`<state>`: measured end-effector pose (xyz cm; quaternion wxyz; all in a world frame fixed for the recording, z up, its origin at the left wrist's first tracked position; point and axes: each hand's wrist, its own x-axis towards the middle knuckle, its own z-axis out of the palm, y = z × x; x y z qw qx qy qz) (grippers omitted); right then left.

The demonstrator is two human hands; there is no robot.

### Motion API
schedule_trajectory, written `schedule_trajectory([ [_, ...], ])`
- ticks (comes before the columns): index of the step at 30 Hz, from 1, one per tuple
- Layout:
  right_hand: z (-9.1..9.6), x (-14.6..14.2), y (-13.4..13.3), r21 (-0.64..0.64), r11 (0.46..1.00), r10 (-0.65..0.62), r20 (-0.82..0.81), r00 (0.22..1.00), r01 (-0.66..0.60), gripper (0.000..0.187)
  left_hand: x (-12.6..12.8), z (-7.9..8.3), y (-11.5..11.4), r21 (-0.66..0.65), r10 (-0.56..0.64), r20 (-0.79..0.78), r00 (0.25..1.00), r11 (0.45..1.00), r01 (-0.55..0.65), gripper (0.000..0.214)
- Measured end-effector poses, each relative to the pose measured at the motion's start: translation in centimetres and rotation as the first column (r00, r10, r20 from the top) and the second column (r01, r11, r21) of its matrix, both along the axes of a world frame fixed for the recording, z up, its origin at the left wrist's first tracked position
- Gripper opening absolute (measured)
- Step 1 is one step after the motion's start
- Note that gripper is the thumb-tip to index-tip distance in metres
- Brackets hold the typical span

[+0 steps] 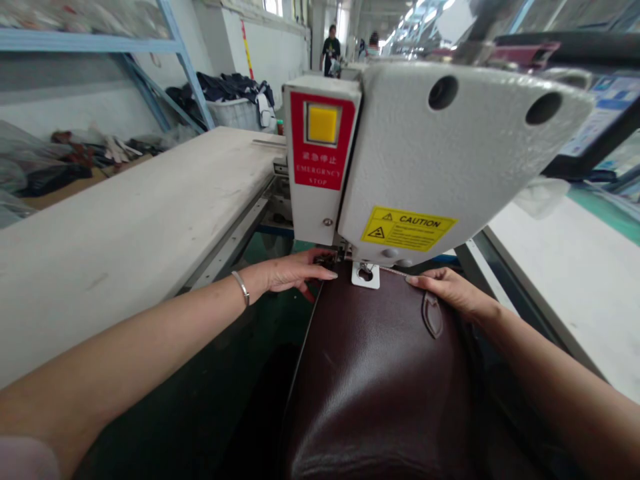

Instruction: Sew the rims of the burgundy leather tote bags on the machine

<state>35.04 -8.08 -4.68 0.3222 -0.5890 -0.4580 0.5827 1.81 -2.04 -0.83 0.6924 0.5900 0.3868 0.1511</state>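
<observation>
— Where are your hands?

— My left hand [295, 272] lies flat, fingers stretched out and pressed together, on the top left edge of the dark brown leather bag [380, 373], just under the head of the sewing machine [440, 153]. My right hand [453, 290] rests on the bag's top right edge, fingers extended and laid down on the leather, pinching nothing; it sits just beside the small stitched leather tab [433, 315].

— And the bag itself?

— It lies in front of me, its upper edge pushed up against the white presser plate [365, 275] below the machine head, between my two hands.

— What else is around?

— A red emergency stop panel with a yellow button [323, 125], a yellow caution label [407, 229], a long pale worktable [125, 233] to my left, and a silver bracelet [241, 287] on my left wrist.
</observation>
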Motion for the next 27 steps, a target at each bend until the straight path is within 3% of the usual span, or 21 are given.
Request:
schedule_trajectory([
  [7,-0.63,0.76,0.90,0.004,0.999,-0.033,-0.010,0.999,0.033,0.060,0.66,-0.41,0.18,0.163,0.011,-0.002,1.000,0.987,-0.011,0.050],
  [27,-0.19,0.76,0.66,0.010,1.000,-0.020,0.006,1.000,0.020,0.059,0.27,-0.94,0.70,0.126,-0.017,-0.012,1.000,0.992,0.018,0.049],
])
